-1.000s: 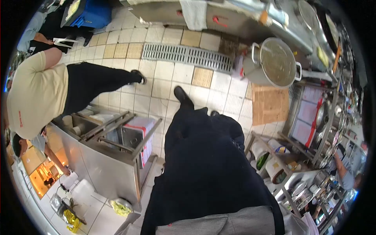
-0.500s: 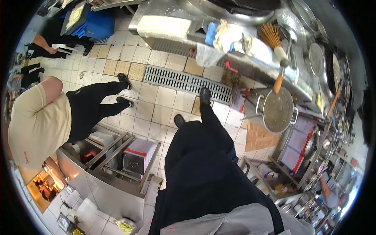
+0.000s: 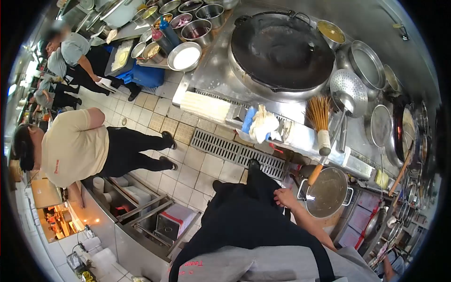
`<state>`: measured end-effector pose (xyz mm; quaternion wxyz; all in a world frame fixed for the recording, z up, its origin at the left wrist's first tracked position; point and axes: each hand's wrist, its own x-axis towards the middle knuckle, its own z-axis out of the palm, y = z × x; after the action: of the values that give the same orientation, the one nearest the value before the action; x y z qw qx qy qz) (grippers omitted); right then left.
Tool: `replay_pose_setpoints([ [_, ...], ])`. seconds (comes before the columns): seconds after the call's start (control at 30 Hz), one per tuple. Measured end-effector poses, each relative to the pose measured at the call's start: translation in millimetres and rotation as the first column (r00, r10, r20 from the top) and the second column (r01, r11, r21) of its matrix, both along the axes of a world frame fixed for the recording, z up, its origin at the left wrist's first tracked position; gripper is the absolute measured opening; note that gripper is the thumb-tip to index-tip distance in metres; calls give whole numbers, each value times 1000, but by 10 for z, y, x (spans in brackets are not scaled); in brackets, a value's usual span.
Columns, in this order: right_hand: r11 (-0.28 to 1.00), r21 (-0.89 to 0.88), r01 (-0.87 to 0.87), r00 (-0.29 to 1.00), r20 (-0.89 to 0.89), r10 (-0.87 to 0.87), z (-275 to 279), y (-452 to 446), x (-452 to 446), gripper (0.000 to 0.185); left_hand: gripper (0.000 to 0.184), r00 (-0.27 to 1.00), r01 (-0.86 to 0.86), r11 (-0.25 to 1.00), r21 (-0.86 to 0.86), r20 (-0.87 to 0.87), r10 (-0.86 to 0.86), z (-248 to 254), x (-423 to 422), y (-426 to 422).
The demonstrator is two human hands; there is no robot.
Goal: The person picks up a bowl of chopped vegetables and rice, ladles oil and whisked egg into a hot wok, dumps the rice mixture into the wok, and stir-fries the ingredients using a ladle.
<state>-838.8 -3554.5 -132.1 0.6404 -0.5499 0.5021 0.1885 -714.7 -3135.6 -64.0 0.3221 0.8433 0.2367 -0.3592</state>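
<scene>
My right hand (image 3: 285, 198) is beside my black apron (image 3: 239, 211), at the left of a two-handled metal pot (image 3: 327, 192). Its fingers are loosely bent, slightly apart, with nothing visible in them. My left hand is out of view. Across the pot's rim reaches the wooden handle (image 3: 315, 174) of a perforated skimmer (image 3: 348, 91), whose bowl lies on the stove. Beside it a bamboo wok brush (image 3: 319, 120) rests on the stove edge, bristles pointing away from me. A large black wok (image 3: 282, 49) sits on the burner.
A person in a cream shirt (image 3: 75, 143) stands at a steel counter (image 3: 127, 235) on the left; other people are farther back. Bowls of ingredients (image 3: 184, 56) stand left of the wok. A crumpled cloth (image 3: 264, 126) lies on the stove edge. A drain grate (image 3: 235, 152) crosses the tiled floor.
The view has tilted up, bringing the wok and ingredient bowls into sight. My right hand and forearm have come into view beside the apron.
</scene>
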Motion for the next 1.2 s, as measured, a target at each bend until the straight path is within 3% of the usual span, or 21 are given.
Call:
replay_pose_setpoints([
  [0.03,999,-9,-31,999,13,31,-55,-41,35,34,35,1000,-10,1000,6,1,10,9,-15,-22],
  [0.1,970,-217,-109,994,-14,109,-536,-176,152,32,36,999,-32,999,12,2,32,27,-27,-50],
  [0.17,753,-600,-270,956,-74,284,-1001,-301,311,32,36,998,-56,998,14,1,56,21,-54,-85],
  [0.27,637,-706,-310,939,-333,88,-1591,-483,636,38,37,994,-105,994,6,13,105,33,-82,-130],
  [0.37,614,-654,-442,881,-447,157,-1300,-663,1007,48,37,985,-170,986,4,22,169,101,-271,-78],
  [0.47,646,-511,-567,805,-511,303,-1648,-760,1007,57,38,975,-219,976,-16,29,219,182,-382,-80],
  [0.5,561,-662,-498,862,-449,236,-1615,-678,1000,53,38,969,-243,969,-34,31,244,204,-400,-82],
  [0.53,671,-615,-413,910,-314,272,-1551,-580,985,51,39,962,-266,962,-62,38,269,241,-397,-77],
  [0.63,946,-243,-217,956,143,256,-518,-348,1067,48,46,873,-487,843,-228,-85,481,594,-208,-370],
  [0.67,981,-12,-193,933,306,188,-45,-228,1096,48,48,939,-342,905,-253,-72,335,662,-155,-441],
  [0.73,924,161,-348,855,459,242,664,-85,1089,44,53,999,-22,959,-281,-36,12,757,-69,-492],
  [0.83,828,376,-415,811,565,149,1401,-76,1141,48,63,922,-383,655,-651,-311,231,835,83,-496],
  [0.9,800,452,-394,826,556,93,1616,-28,1158,51,57,941,-339,512,-790,-299,162,801,151,-488],
  [0.97,837,291,-464,755,624,202,1728,26,1195,54,56,993,-95,566,-819,-121,-9,753,279,-431],
  [1.0,838,210,-503,707,658,259,1710,71,1224,56,55,996,-73,606,-792,-91,0,944,375,-499],
  [1.07,828,218,-516,733,614,295,1565,157,1230,58,53,998,-60,692,-719,-45,40,1511,530,-659],
  [1.17,781,160,-604,704,566,429,1605,347,1440,57,52,996,-42,799,-600,-85,-11,1410,440,-222],
  [1.2,762,122,-636,683,551,481,1623,397,1513,55,46,997,-76,773,-630,-26,76,1209,345,36],
])
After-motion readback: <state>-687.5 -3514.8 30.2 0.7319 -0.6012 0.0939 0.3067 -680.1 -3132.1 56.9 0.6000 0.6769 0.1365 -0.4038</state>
